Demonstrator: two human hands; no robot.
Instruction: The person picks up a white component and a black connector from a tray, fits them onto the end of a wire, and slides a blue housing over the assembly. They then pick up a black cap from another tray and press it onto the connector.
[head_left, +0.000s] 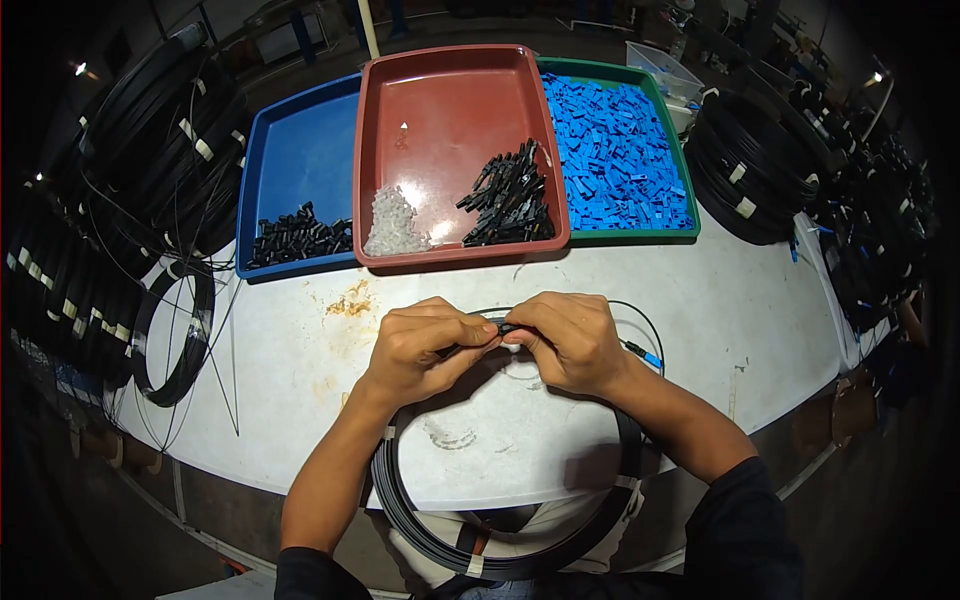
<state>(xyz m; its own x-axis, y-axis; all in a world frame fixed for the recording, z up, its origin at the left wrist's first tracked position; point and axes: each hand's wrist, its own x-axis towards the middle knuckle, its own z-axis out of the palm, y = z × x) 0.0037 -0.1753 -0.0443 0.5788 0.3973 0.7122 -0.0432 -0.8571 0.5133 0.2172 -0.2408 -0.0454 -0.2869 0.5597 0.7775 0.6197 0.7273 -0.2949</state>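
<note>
Both hands meet over the white table, fingertips nearly touching. My left hand (pixel 430 348) pinches a small black connector piece (pixel 505 328), mostly covered by the fingers. From the other side my right hand (pixel 568 340) grips the same black piece between thumb and forefinger. Something small and white shows just under the right thumb. A black cable coil (pixel 620 500) hangs over the table's near edge, below my forearms. One cable end with a blue connector (pixel 643 354) lies right of my right hand.
Behind the hands stand a blue tray (pixel 300 170) with black parts, a red tray (pixel 450 100) with white and black parts, and a green tray (pixel 690 205) full of blue connectors. Black cable coils (pixel 755 170) flank the white table (pixel 700 300).
</note>
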